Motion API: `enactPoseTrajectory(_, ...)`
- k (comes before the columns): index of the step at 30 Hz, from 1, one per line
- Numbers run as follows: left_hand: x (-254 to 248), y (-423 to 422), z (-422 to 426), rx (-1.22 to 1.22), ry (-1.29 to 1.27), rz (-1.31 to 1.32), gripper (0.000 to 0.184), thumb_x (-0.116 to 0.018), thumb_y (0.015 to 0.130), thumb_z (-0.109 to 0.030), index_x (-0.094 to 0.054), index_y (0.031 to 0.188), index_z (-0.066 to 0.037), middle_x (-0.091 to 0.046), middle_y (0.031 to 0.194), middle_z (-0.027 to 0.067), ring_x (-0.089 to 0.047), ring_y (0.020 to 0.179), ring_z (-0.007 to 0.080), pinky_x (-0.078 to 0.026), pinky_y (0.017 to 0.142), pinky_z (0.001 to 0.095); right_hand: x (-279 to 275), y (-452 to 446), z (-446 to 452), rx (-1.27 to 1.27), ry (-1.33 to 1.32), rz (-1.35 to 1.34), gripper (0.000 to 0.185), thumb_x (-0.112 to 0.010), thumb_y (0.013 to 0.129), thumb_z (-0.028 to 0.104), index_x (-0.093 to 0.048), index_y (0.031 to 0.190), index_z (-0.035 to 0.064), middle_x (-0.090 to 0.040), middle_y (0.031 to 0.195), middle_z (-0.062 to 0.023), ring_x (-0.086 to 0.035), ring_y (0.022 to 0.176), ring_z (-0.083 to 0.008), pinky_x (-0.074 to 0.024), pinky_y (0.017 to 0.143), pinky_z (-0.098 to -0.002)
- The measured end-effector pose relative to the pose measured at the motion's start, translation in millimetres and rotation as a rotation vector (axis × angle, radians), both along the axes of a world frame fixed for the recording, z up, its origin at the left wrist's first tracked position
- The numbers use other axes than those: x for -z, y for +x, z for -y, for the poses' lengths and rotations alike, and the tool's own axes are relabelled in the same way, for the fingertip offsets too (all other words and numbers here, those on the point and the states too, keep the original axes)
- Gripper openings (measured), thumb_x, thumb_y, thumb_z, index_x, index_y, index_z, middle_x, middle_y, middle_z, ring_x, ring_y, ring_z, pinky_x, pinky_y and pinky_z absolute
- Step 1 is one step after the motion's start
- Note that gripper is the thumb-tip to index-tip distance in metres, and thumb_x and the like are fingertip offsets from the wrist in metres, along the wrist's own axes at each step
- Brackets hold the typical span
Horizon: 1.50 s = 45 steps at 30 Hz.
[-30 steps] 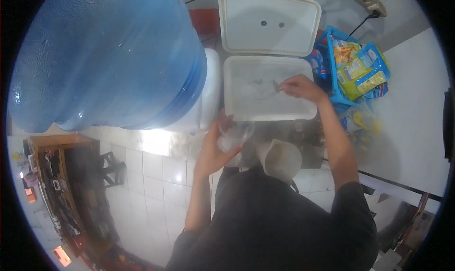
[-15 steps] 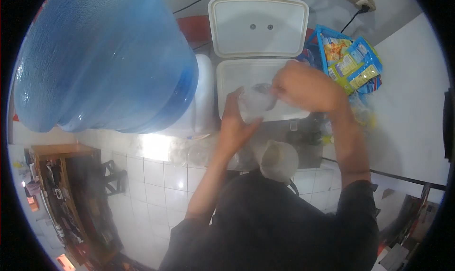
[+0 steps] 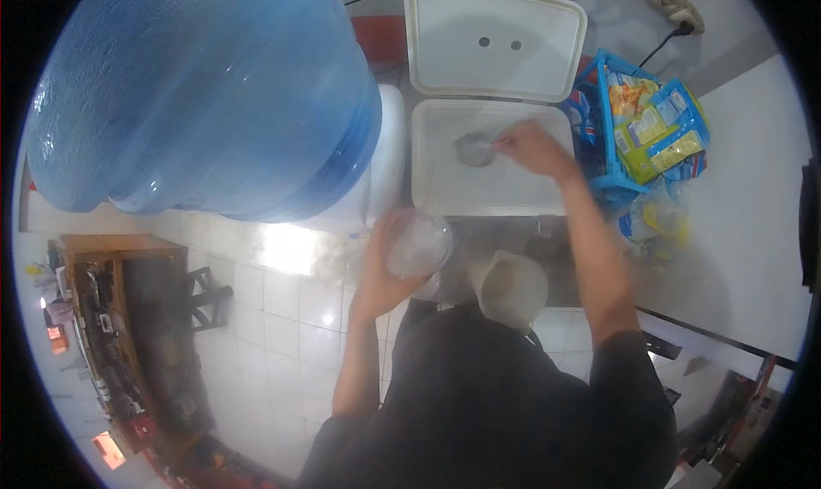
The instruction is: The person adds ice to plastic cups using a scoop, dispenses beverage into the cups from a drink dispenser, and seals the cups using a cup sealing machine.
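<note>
My left hand [image 3: 385, 271] is wrapped round a clear plastic cup [image 3: 419, 245] with whitish, ice-like contents. It holds the cup in front of the white cooler box [image 3: 436, 194], near the counter's front edge. Over the opening of that box, my right hand [image 3: 534, 149] is closed on the thin handle of a round, greyish scoop [image 3: 475, 149]. The scoop's exact shape is blurred. Behind the box its white lid [image 3: 496, 70] stands up. A whitish jug [image 3: 511, 288] with something tan inside stands close to my body, between my two arms.
A large blue water bottle [image 3: 222, 104] fills the left side. To the right of the cooler is a blue basket [image 3: 609, 121] with several packets [image 3: 654, 130]. Plastic bags [image 3: 654, 215] lie below it. A power strip [image 3: 671, 1] is at the upper right.
My left hand has drawn the cup away from over the box, toward me and slightly left. The scoop, beside the cup before, is now apart from it over the box. The view has shifted slightly.
</note>
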<state>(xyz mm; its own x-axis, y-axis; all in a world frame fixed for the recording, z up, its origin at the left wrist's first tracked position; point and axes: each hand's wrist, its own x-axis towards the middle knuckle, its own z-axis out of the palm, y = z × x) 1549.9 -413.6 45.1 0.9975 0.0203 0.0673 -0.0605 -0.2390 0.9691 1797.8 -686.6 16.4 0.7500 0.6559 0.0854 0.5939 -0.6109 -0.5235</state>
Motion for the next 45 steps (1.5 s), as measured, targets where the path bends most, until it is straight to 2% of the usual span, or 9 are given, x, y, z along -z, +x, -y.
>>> enactPoseTrajectory(6, 25, -31, -13, -0.027, 0.003, -0.056, 0.093, -0.089, 0.064, -0.006, -0.041, 0.144, -0.003, -0.057, 0.137, 0.0147, -0.053, 0.131, 0.0275, -0.041, 0.113, 0.0422, 25, -19, -13, 0.183, 0.194, -0.535, 0.029, -0.069, 0.096, 0.024, -0.074, 0.096, -0.0046, -0.064, 0.064, -0.0121, -0.058, 0.06, -0.0179, -0.0497, 0.064, -0.0349)
enactPoseTrajectory(9, 28, -37, -12, -0.047, 0.015, -0.081, 0.093, -0.089, 0.064, -0.005, -0.041, 0.143, -0.003, -0.058, 0.136, 0.0147, -0.055, 0.13, 0.0275, -0.041, 0.113, 0.0421, 32, -19, -14, 0.093, 0.275, -0.464, 0.031, -0.069, 0.097, 0.026, -0.074, 0.095, -0.0038, -0.058, 0.062, -0.0035, -0.051, 0.059, -0.0098, -0.0454, 0.058, -0.03)
enactPoseTrajectory(24, -7, 0, 7, -0.112, 0.15, -0.074, 0.09, -0.087, 0.068, -0.009, -0.041, 0.145, 0.0, -0.058, 0.138, 0.0173, -0.054, 0.131, 0.0302, -0.041, 0.112, 0.0418, -47, -22, 34, 0.052, 0.334, -0.796, 0.025, -0.069, 0.098, 0.023, -0.076, 0.108, 0.0006, -0.058, 0.069, 0.0028, -0.046, 0.06, -0.0034, -0.0357, 0.05, -0.0213)
enactPoseTrajectory(28, -1, 7, 19, -0.113, 0.233, -0.022, 0.09, -0.087, 0.069, -0.01, -0.041, 0.145, -0.001, -0.055, 0.14, 0.0179, -0.053, 0.133, 0.0308, -0.041, 0.112, 0.042, -136, -57, 12, -0.03, 0.211, -0.665, 0.024, -0.07, 0.096, 0.02, -0.076, 0.107, -0.0007, -0.065, 0.07, -0.0036, -0.056, 0.059, -0.0095, -0.0426, 0.051, -0.0266)
enactPoseTrajectory(30, -4, 12, 27, -0.129, 0.24, -0.013, 0.09, -0.087, 0.069, -0.01, -0.041, 0.146, -0.001, -0.054, 0.141, 0.0176, -0.052, 0.133, 0.0307, -0.041, 0.112, 0.0424, -158, -82, -11, -0.344, 0.194, -0.214, 0.023, -0.07, 0.093, 0.017, -0.075, 0.106, -0.0011, -0.07, 0.075, -0.0128, -0.066, 0.063, -0.0229, -0.0497, 0.061, -0.0337)
enactPoseTrajectory(37, -7, 14, 23, -0.142, 0.087, 0.035, 0.088, -0.088, 0.069, -0.008, -0.042, 0.143, -0.002, -0.054, 0.138, 0.0173, -0.052, 0.132, 0.0295, -0.04, 0.112, 0.0403, -209, -118, -13, -0.093, 0.033, 0.129, 0.02, -0.069, 0.09, 0.016, -0.075, 0.096, -0.0023, -0.074, 0.087, -0.0191, -0.071, 0.079, -0.0333, -0.0521, 0.081, -0.0372)
enactPoseTrajectory(40, -6, 8, 16, -0.136, 0.088, 0.087, 0.085, -0.087, 0.069, -0.008, -0.042, 0.141, -0.003, -0.055, 0.136, 0.0169, -0.052, 0.131, 0.0286, -0.039, 0.112, 0.0403, -201, -98, -1, -0.002, 0.075, 0.117, 0.02, -0.069, 0.091, 0.016, -0.075, 0.094, -0.0032, -0.074, 0.091, -0.02, -0.072, 0.081, -0.0333, -0.0528, 0.079, -0.0386)
enactPoseTrajectory(42, -6, 0, 13, -0.136, 0.065, 0.099, 0.084, -0.087, 0.069, -0.007, -0.042, 0.14, -0.003, -0.055, 0.136, 0.0165, -0.052, 0.131, 0.0281, -0.039, 0.112, 0.0407, -153, -63, 3, 0.211, 0.014, -0.156, 0.021, -0.069, 0.091, 0.016, -0.075, 0.095, -0.0041, -0.073, 0.088, -0.022, -0.072, 0.08, -0.0337, -0.053, 0.074, -0.0406)
enactPoseTrajectory(45, -2, -20, 6, -0.115, 0.114, 0.099, 0.087, -0.088, 0.067, -0.007, -0.041, 0.14, -0.003, -0.056, 0.134, 0.0155, -0.053, 0.129, 0.0271, -0.041, 0.111, 0.0414, -69, -30, -2, 0.155, -0.025, -0.045, 0.023, -0.069, 0.091, 0.016, -0.075, 0.096, -0.0055, -0.071, 0.088, -0.0257, -0.071, 0.081, -0.0367, -0.0541, 0.074, -0.0424)
